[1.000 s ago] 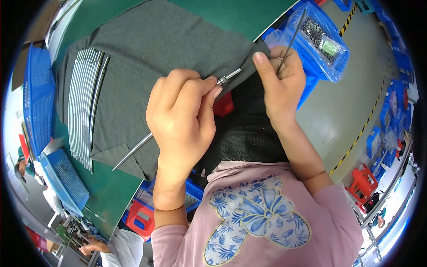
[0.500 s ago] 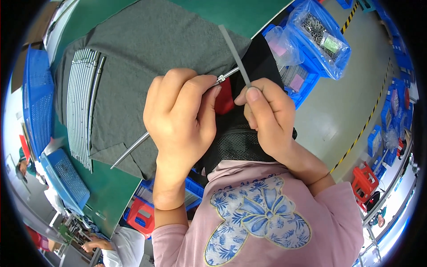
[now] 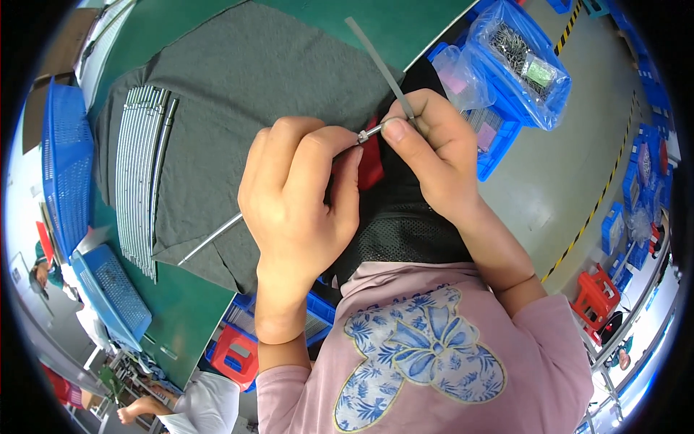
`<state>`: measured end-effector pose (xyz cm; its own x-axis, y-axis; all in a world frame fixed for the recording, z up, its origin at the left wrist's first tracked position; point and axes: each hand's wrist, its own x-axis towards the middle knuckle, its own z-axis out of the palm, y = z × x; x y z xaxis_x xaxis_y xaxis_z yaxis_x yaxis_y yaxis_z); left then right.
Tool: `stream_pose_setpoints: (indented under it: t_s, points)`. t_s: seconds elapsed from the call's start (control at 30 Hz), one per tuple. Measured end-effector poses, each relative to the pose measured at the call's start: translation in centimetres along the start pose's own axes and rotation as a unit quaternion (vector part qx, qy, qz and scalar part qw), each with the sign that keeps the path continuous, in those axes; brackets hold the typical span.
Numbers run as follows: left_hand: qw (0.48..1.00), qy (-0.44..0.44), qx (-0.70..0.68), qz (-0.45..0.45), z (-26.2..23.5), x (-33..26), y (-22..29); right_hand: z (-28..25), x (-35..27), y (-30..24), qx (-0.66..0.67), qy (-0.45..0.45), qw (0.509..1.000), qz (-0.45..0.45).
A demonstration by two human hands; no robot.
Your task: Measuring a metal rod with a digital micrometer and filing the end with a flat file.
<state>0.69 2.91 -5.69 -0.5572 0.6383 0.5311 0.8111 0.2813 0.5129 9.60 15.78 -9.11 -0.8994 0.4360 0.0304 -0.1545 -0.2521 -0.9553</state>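
Observation:
My left hand (image 3: 296, 192) is closed around a thin metal rod (image 3: 211, 238), which slants from lower left to upper right. A small metal collar (image 3: 363, 136) sits on the rod just beyond the left fingertips. My right hand (image 3: 441, 155) pinches a narrow flat grey strip (image 3: 376, 58) that sticks up past the fingers. The right thumb and fingers also meet the rod's upper end, whose tip they hide. Beneath the hands lies a dark grey cloth (image 3: 238, 79), with a row of similar metal rods (image 3: 136, 181) on its left side.
Blue perforated baskets (image 3: 66, 159) stand along the left. At upper right, a blue bin (image 3: 524, 65) holds small metal parts in a clear bag. A red stool (image 3: 235, 354) is at lower left, another red stool (image 3: 596, 296) at right. A person in white (image 3: 210, 405) sits at lower left.
My right hand has moved up and left, closing onto the rod's upper end. The strip has shifted with it, up and left. The left hand keeps hold of the rod.

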Motion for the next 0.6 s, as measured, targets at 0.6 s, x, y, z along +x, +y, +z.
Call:
stream_pose_setpoints:
  t_s: [0.6]
  points:
    - [0.998,0.056,0.009,-0.027,0.8,-0.7,0.1,1.6,-3.4,-0.8,-0.092,-0.001,0.993,0.067]
